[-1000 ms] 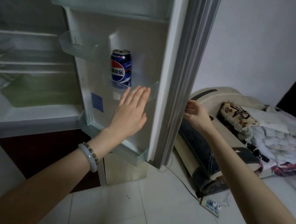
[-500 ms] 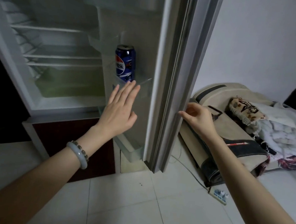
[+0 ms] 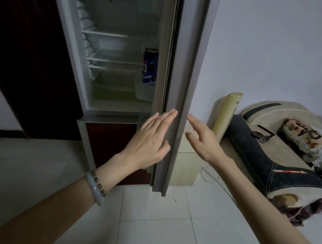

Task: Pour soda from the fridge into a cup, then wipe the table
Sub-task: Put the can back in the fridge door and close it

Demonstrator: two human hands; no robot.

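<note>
My left wrist (image 3: 110, 171) carries two bracelets side by side: a smooth, pale, translucent bangle (image 3: 95, 192) on the elbow side, and a beaded strand (image 3: 99, 183) of small dark and brownish beads nearer my left hand (image 3: 150, 138).

The fridge door (image 3: 181, 80) stands edge-on, straight ahead. Just left of the door the soda can (image 3: 150, 66) sits in a door shelf (image 3: 143, 93), with the fridge's wire shelves (image 3: 111, 61) further left. The hands flank the door's edge: left hand (image 3: 148, 140) left, right hand (image 3: 203, 141) right. Well right of the door a padded bundle (image 3: 267, 151) lies on the floor (image 3: 146, 228).
</note>
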